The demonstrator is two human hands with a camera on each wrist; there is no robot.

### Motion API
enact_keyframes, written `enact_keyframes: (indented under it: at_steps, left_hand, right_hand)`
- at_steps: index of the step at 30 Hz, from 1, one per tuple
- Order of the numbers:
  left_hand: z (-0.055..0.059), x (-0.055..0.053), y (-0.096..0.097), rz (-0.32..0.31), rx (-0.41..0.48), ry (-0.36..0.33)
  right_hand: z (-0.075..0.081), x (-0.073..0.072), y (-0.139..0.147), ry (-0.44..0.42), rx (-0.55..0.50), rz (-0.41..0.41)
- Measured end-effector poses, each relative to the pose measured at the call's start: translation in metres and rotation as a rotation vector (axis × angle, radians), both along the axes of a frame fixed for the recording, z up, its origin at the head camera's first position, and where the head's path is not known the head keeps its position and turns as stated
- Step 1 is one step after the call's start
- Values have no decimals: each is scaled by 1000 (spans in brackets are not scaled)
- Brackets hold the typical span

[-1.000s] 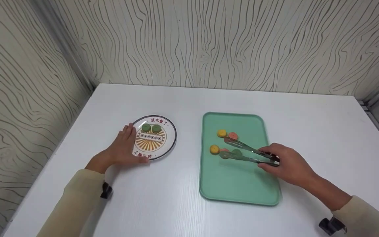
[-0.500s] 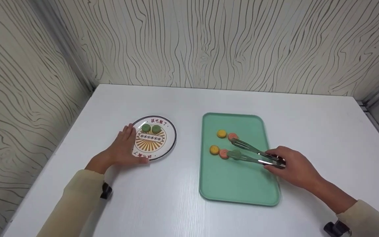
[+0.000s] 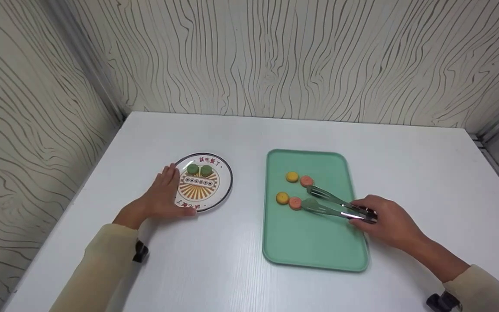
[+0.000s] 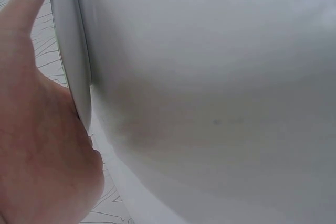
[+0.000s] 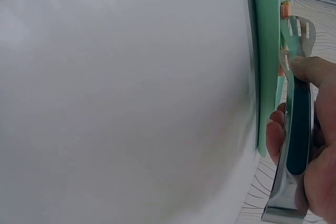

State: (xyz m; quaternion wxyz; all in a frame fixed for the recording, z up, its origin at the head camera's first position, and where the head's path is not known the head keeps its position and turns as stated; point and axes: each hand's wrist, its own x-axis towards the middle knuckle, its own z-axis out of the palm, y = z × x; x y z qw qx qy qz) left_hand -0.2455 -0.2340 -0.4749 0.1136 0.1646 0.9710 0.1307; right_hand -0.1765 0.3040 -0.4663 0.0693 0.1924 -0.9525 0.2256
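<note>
My left hand rests at the left rim of a round printed plate, fingers spread and touching its edge. Two green macarons sit side by side on the plate. My right hand grips metal tongs by their dark handles. The tongs' arms stand apart over the green tray. One tip lies over a greenish round piece, mostly hidden; the other is beside the far pink macaron. A nearer pink macaron and two yellow macarons lie to the left.
Plate and tray stand apart on a white table. A wood-grain patterned wall rises behind the table, with another at the left. Dark devices are worn at both wrists.
My right hand and the tongs have shifted right and slightly nearer, uncovering the pink macarons. The tongs' tips now sit right of them. My left hand has stayed at the plate.
</note>
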Motion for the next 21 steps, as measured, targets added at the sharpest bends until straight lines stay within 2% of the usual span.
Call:
enact_keyframes:
  at_steps: [21]
  left_hand:
    - [0,0,0,4,-12,1]
  right_hand:
    - [0,-1,0,7,-19,40]
